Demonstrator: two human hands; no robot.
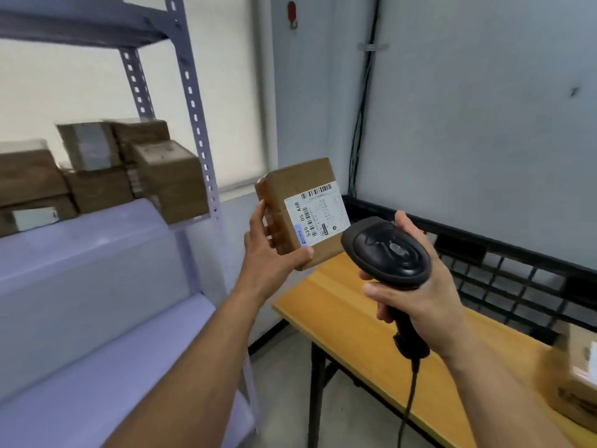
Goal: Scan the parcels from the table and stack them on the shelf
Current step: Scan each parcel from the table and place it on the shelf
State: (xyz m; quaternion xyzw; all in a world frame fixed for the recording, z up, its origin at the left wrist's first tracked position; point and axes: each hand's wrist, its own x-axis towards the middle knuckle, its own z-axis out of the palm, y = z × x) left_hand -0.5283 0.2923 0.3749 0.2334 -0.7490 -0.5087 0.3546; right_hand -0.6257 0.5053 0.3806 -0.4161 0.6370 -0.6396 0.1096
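The scanning step is in hand. The left hand (268, 250) holds a brown parcel (300, 179) up in the air between the shelf (200, 130) on the left and the desk (339, 305) on the right, with its white label (318, 218) turned toward the camera. That hand's fingers (256, 218) are curled round the parcel's left side and the thumb is pressed against its near lower corner, a firm clasp. The right hand (416, 295) is wrapped round the handle of a black scanner (391, 250) (whether a finger sits on the trigger cannot be told). The scanner's head is just right of and below the label, and its cable (410, 392) hangs down in front of the desk. No beam shows on the label, so the read seems not yet made. The next move probably calls for tilting the barcode squarely to the scanner's window. After that the parcel would swing left to the shelf, where several stacked parcels (171, 179) already fill the right end of the middle level. A flat, stable spot on or beside them would be needed. Another parcel (581, 376), blurred and cut off by the frame, lies at the right end of the desk, so work remains.
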